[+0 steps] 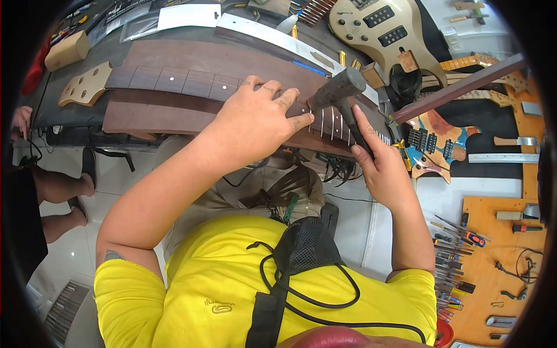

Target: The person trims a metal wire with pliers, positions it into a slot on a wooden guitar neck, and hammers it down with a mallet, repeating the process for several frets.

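Note:
A bass guitar neck (pixel 200 84) with a dark fretboard, white dot inlays and a pale headstock (pixel 87 84) lies across the bench. My left hand (pixel 261 110) grips the neck from above, fingers over its far side and thumb stretched along the near side. Right of that thumb, bright fret wires (pixel 332 124) cross the board, some sticking out past its near edge. My right hand (pixel 380 168) is closed around the dark handle of a hammer (pixel 339 89), thumb along the handle. The hammer's thick head overlaps the fretboard close to my left fingers.
Brown leather-like sheets (pixel 156 113) lie under the neck. Behind it are a long metal straightedge (pixel 249 29) and a cream bass body (pixel 377 35). A brown beam (pixel 458 87) slants at right, near another guitar body (pixel 438 142). A person's hand (pixel 22 120) shows at far left.

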Demonstrator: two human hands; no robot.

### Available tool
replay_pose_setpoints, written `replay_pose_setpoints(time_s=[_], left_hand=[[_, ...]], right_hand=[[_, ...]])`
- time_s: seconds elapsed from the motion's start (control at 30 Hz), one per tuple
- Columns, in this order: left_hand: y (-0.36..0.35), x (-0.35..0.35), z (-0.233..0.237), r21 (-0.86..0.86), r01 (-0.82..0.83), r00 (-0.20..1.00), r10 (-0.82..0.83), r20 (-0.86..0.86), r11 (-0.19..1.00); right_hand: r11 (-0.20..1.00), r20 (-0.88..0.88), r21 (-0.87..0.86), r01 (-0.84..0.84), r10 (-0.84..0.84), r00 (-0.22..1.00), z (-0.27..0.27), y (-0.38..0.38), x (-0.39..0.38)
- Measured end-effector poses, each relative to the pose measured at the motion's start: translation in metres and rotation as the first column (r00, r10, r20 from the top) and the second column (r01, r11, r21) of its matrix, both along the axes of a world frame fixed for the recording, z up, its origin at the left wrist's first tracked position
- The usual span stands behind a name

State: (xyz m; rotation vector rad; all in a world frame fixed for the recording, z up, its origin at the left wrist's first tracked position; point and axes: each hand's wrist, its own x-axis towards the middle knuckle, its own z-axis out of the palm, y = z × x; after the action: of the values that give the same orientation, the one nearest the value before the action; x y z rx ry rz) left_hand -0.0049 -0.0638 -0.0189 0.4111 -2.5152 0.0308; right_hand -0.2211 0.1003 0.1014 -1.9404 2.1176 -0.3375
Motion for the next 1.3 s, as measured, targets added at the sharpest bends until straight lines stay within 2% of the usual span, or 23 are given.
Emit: replay_pose_setpoints(time_s=[0.1,0.17,0.2,0.3,0.47,0.53,0.63,0.7,0.77,0.8,0.83,0.9,1.03,1.07,1.1,1.17,1.2,1.23,1.3], left_hand=[[0.000,0.000,-0.001,-0.018,-0.005,1.000,0.004,-0.001,1.000],[0.000,0.000,0.000,-0.016,-0.008,1.000,0.007,-0.008,1.000],[0.000,0.000,-0.001,-0.017,-0.008,1.000,0.008,-0.017,1.000],[-0.001,0.000,-0.002,-0.024,-0.005,1.000,0.005,-0.015,1.000],[-0.001,0.001,0.001,-0.015,-0.003,1.000,0.003,-0.031,1.000],[-0.001,0.002,-0.001,-0.005,0.005,0.999,-0.005,-0.048,1.000],[-0.006,0.001,-0.003,0.011,0.006,0.997,-0.005,-0.079,1.000],[-0.005,0.001,-0.003,0.064,0.015,0.995,-0.008,-0.100,0.998],[-0.005,0.000,-0.003,0.077,0.015,0.994,-0.007,-0.105,0.997],[-0.005,0.001,-0.003,0.088,0.016,0.994,-0.006,-0.111,0.996],[-0.005,0.001,-0.004,0.095,0.014,0.994,-0.004,-0.111,0.995],[-0.005,0.001,-0.003,0.076,0.007,0.993,0.002,-0.116,0.997],[-0.007,0.001,-0.003,0.083,0.011,0.993,-0.001,-0.122,0.996],[-0.007,0.001,-0.003,0.088,0.016,0.992,-0.005,-0.124,0.996],[-0.006,0.001,-0.004,0.095,0.022,0.992,-0.009,-0.127,0.995],[-0.006,0.001,-0.004,0.099,0.020,0.992,-0.008,-0.124,0.995],[-0.006,0.001,-0.003,0.094,0.020,0.992,-0.008,-0.122,0.995],[-0.005,0.001,-0.003,0.090,0.023,0.992,-0.012,-0.122,0.996],[-0.006,0.001,-0.003,0.081,0.017,0.992,-0.006,-0.130,0.997]], right_hand=[[0.999,0.025,0.036,0.022,-0.023,0.999,0.007,0.000,0.003],[0.996,0.075,-0.091,0.025,-0.018,0.997,0.007,0.003,0.003],[0.986,0.101,-0.146,0.080,-0.065,0.993,0.005,0.004,0.009],[0.995,0.014,-0.104,-0.005,0.006,1.000,-0.006,0.008,0.006],[0.999,0.032,-0.040,0.023,-0.021,0.999,0.001,0.009,0.007],[0.982,0.084,-0.178,0.056,-0.041,0.996,-0.004,0.010,0.011],[0.997,0.006,-0.083,-0.002,0.002,1.000,-0.010,0.012,0.012],[0.999,0.006,-0.019,0.039,-0.038,0.999,0.002,0.014,0.014],[0.992,0.020,-0.122,0.016,-0.014,1.000,0.004,0.013,0.012],[0.982,0.109,-0.164,0.095,-0.077,0.991,0.001,0.014,0.014],[0.983,0.108,-0.158,0.093,-0.076,0.991,-0.005,0.015,0.012],[0.985,-0.044,-0.172,-0.019,0.012,0.999,-0.015,0.019,0.009],[0.995,0.021,0.007,0.099,-0.100,0.995,0.003,0.023,0.015],[0.992,0.019,-0.123,0.013,-0.011,1.000,0.002,0.023,0.014],[0.993,0.020,-0.114,0.015,-0.013,1.000,-0.001,0.024,0.015],[0.972,0.036,-0.230,0.047,-0.040,0.999,-0.010,0.026,0.016],[0.984,-0.073,-0.178,-0.022,0.010,0.997,-0.017,0.027,0.016],[0.983,-0.072,-0.182,-0.019,0.006,0.997,-0.013,0.029,0.017],[0.986,0.017,0.077,0.149,-0.151,0.988,0.001,0.031,0.023]])
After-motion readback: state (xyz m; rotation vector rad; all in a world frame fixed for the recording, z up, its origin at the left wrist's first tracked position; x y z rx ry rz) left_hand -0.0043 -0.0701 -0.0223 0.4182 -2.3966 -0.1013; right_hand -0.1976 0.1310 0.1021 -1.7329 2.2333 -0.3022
